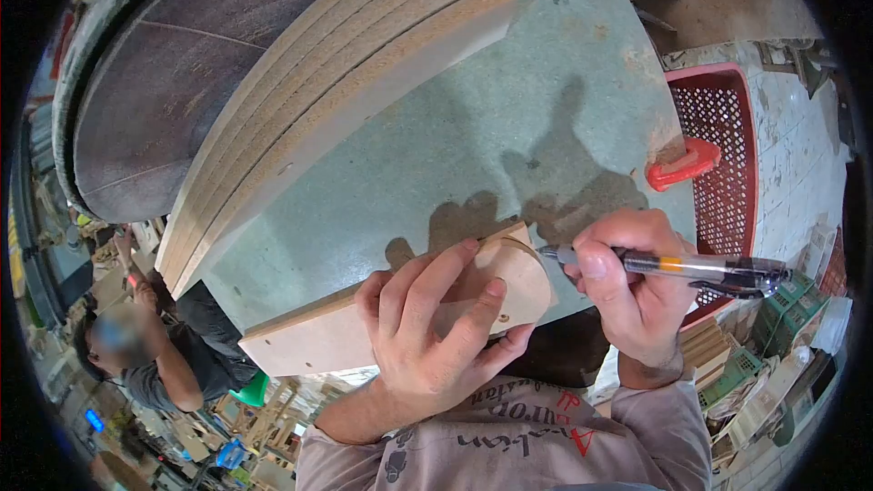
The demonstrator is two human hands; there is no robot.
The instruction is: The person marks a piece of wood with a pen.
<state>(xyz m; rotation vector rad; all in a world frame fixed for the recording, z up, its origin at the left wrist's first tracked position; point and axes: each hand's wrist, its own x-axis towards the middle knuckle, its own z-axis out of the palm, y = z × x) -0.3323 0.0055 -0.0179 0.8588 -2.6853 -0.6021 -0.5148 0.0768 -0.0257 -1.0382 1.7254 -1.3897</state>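
Left hand [423, 332]: spreading wide, pressing the round wood piece [525, 284] onto the board [314, 336] | Right hand [632, 286]: pinching a pen [677, 265], whose tip is resting by the round edge, between the hands | Worry: if left fingers are pressing too softly, the piece could be sliding and the pen skidding.

Left fingers [469, 323] on rounded wood [526, 284], right fingers [597, 271] gripping pen [741, 270]

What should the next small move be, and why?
Probably draw the pen around the rounded piece: the right hand holds the pen with its tip near that curve, the left hand is spread over the piece, and the board's corner shows beyond.
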